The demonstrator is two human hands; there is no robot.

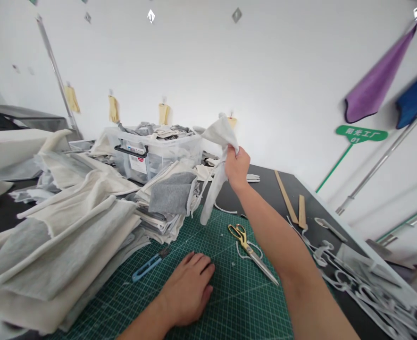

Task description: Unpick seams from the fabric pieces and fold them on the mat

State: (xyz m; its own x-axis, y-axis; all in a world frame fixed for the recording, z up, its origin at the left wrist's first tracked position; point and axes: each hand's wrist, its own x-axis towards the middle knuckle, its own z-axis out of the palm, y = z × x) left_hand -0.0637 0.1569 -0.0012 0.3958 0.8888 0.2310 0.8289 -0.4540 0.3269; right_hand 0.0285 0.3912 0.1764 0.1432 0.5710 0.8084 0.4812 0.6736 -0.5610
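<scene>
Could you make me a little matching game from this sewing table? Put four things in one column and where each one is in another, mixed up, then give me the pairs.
Things:
1. scissors
2. white cloth piece
3. blue snips
4. clear bin

Places:
A. held up in the right hand
B. lying on the green mat right of the left hand
C. at the back, filled with fabric scraps
D. on the mat just left of the left hand, beside the fabric stack

Pairs: 1-B, 2-A, 3-D, 4-C

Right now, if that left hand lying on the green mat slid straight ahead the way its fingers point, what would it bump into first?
Probably the gold-handled scissors: the left hand lies flat on the cutting mat, fingers aimed up-right, though depth is uncertain.
</scene>
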